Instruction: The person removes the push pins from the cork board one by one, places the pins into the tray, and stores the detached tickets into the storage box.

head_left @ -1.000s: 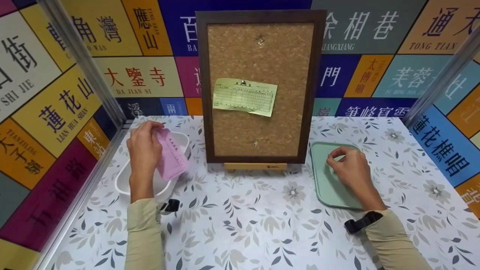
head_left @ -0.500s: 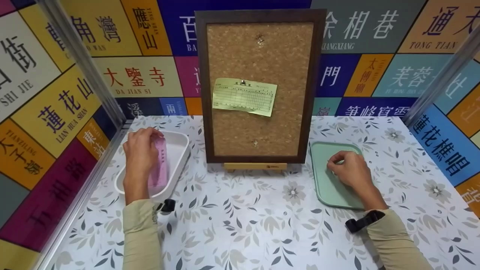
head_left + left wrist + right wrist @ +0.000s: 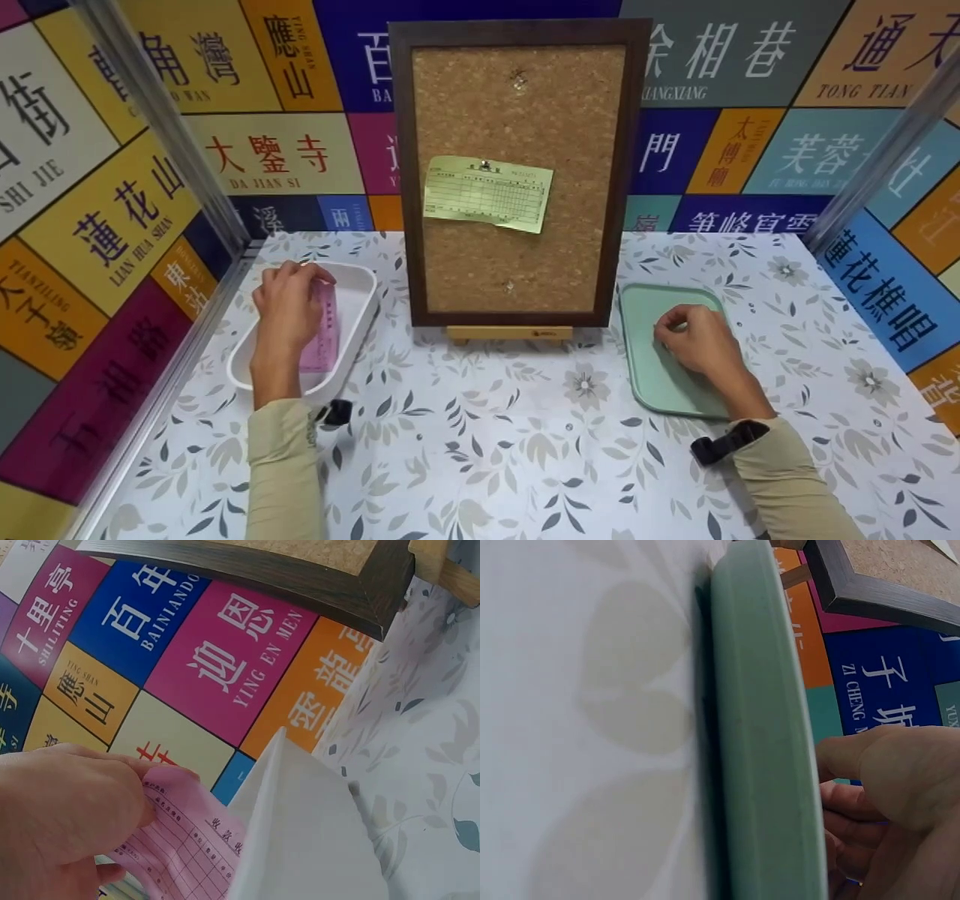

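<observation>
Pink slip (image 3: 321, 346): pinched near its upper edge by the left grip (image 3: 289, 307); most of the printed face is left uncovered. An edge hold is presumably used because thin paper is easily creased.
White tray (image 3: 363, 289): set on the left of the counter (image 3: 480, 465), beneath that grip; the slip is seen within its outline, contact with the tray bottom not determinable.
Right grip (image 3: 697, 337): held over the green tray (image 3: 654, 386), fingers curled, thumb and fingertip brought together. Whether something small is pinched cannot be told; the posture would be suited to tiny items.
Tray spacing: one tray is placed per side, probably so that each is easily reached.
Corkboard (image 3: 517, 112): stood up on a wooden stand (image 3: 510, 332) between the trays, apparently so that its face is presented to both hands.
Yellow-green slip (image 3: 487, 196): fastened by one pin (image 3: 485, 164) near its top edge; slightly tilted, as is expected of single-point fixing.
</observation>
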A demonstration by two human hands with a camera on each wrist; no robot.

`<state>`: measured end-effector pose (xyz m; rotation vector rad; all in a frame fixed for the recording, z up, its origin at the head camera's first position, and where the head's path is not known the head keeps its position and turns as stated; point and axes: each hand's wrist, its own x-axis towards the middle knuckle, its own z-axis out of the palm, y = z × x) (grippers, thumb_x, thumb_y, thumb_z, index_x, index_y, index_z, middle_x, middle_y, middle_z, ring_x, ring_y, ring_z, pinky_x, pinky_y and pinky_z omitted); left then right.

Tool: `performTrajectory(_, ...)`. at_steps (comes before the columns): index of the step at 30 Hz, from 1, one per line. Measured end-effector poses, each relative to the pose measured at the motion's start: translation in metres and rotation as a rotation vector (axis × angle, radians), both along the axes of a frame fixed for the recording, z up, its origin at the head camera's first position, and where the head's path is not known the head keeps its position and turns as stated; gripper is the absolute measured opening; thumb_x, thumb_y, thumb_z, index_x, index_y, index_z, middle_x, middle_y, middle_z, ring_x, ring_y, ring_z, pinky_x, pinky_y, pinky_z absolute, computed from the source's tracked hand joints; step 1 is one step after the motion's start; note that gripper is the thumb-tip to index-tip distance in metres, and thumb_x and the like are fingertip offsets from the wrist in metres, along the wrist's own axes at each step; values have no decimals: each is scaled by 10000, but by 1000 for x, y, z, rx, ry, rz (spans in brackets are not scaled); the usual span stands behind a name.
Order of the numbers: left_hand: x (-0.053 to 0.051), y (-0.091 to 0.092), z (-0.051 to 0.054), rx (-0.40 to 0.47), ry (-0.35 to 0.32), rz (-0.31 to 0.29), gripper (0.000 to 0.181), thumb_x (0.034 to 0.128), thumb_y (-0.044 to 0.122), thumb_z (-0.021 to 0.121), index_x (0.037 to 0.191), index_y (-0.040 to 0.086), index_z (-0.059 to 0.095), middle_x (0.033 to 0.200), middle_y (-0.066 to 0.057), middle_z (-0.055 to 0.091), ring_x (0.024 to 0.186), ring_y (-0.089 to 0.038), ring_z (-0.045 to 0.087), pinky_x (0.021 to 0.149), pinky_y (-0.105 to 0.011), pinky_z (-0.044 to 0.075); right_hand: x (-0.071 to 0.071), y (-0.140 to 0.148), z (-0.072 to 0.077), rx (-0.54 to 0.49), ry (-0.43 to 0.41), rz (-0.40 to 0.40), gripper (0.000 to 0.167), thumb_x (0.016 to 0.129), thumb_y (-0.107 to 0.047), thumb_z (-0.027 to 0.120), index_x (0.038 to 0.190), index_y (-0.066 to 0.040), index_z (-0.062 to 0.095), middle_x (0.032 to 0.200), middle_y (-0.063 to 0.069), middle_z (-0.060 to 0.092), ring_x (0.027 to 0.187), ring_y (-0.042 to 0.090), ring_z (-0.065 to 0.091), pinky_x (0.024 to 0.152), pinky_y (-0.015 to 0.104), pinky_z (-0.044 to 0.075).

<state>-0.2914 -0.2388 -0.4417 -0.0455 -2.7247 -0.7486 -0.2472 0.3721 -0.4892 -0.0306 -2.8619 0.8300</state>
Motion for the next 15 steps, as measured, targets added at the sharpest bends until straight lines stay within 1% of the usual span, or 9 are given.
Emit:
performTrajectory(5,0,-1,-6,-10,-22,-12,318,1002,-52,557,1193,107,756,1294,-232,618,1304,-473,432,1124,-712,269,0,0,1,-2,-16,4,100,932,-140,713,925,-105,806,958,99,794,780,218,636,748,367,473)
performTrajectory(10,0,-1,-11,-21,-62,-30,238,1067,75,566,1225,90,744,1339,-254,628,1311,-514,444,1092,-731,297,0,-1,0,7,-14,8,112,934,-141,709,928,-102,814,933,89,796,811,241,656,769,379,483)
performTrajectory(12,0,-1,-13,-25,-90,-42,246,1081,116,562,1259,84,729,1380,-259,623,1331,-534,437,1098,-740,302,0,0,-1,12,-10,10,114,935,-142,712,932,-99,817,925,88,799,824,247,667,782,384,489)
performTrajectory(15,-1,-1,-14,-39,-125,-54,297,1069,116,555,1326,75,696,1440,-277,605,1364,-563,421,1104,-748,314,0,0,-1,7,-13,7,112,938,-145,718,938,-96,819,923,89,799,836,255,673,787,387,489)
